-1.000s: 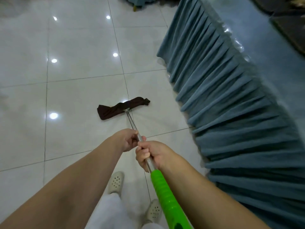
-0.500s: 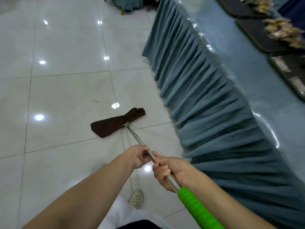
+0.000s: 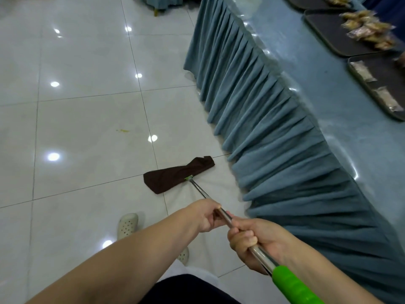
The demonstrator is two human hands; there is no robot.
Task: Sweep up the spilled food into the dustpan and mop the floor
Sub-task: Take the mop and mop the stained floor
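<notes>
Floor point(image 3: 87, 119): mop cloth point(image 3: 175, 175) beyond gripping fingers point(image 3: 243, 236).

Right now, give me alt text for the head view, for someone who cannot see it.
Both hands grip a metal mop pole: left hand ahead, right hand behind, above the green grip. The dark brown mop cloth lies on white floor tile beside a blue-skirted table; a small yellow stain lies beyond it.

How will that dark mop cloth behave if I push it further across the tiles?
The mop cloth looks limp and creased, so it will probably bunch or fold. The glossy floor should let it slide easily. It likely weighs little.
</notes>
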